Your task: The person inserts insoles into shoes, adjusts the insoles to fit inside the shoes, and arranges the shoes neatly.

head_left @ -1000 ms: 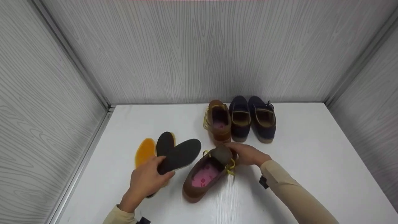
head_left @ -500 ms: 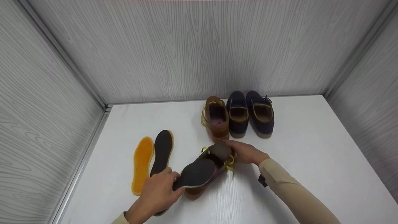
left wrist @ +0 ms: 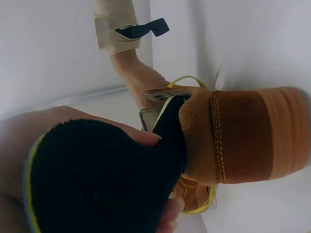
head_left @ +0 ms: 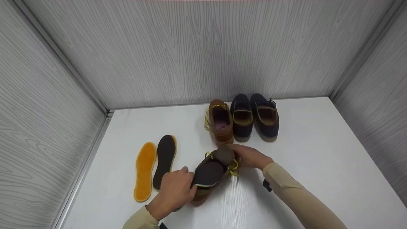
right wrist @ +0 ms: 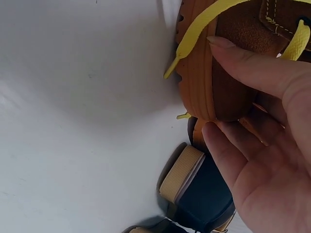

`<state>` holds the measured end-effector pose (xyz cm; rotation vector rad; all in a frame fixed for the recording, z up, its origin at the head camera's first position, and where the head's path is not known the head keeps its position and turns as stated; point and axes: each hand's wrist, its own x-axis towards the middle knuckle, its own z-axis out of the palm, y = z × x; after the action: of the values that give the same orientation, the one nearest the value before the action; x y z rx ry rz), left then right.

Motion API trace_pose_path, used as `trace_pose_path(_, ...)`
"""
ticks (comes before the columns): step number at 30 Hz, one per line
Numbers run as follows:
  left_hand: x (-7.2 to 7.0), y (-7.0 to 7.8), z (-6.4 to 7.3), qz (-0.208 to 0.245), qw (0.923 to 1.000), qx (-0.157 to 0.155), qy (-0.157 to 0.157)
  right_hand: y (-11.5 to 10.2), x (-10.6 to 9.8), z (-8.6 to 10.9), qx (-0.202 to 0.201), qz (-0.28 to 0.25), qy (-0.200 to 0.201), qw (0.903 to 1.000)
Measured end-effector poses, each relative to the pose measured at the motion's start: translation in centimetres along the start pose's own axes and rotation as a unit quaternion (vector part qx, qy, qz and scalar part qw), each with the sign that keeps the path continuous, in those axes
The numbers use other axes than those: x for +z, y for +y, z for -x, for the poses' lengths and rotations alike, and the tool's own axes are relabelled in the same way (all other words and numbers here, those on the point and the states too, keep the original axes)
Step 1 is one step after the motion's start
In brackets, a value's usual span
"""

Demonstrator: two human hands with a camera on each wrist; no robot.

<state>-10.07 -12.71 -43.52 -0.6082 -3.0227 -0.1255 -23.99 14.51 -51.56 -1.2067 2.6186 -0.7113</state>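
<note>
Inside of near brown shoe [left wrist: 243,138] mostly hidden by insole [head_left: 209,173]

Back wall [head_left: 190,47], left wall [head_left: 47,127], right wall [head_left: 378,127]: grey, wood-grain pattern. Metal strips [head_left: 60,58] along corners. White table [head_left: 318,159] reaching back wall; faint sheen at near part.

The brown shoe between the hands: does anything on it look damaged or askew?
No damage shows on the brown shoe. Its tongue is pulled up, not flat, a yellow lace hangs loose beside the sole, and the dark insole, pinched by the left hand, sticks out at the back, not fully seated.
</note>
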Motion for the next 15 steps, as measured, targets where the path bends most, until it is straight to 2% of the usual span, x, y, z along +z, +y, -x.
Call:
trace_pose_path(3, 0.4, 0.0, -0.9, 0.002, 1.0000, 0.008, -0.001, -0.1, 0.0, -0.4, 0.000, -0.004, 0.009, 1.0000)
trace_pose_path(7, 0.7, 0.2, -1.9, 0.009, 0.9999, 0.009, -0.011, -0.3, 0.0, -0.9, 0.001, 0.022, 0.015, 0.9996)
trace_pose_path(10, 1.0, 0.6, -2.3, -0.003, 0.9998, 0.014, -0.010, -0.3, -0.1, -1.2, 0.003, 0.048, 0.012, 0.9988)
trace_pose_path(15, 1.1, 1.5, -2.7, -0.044, 0.9986, 0.023, 0.019, -0.2, -0.2, -1.3, 0.000, 0.070, 0.017, 0.9974)
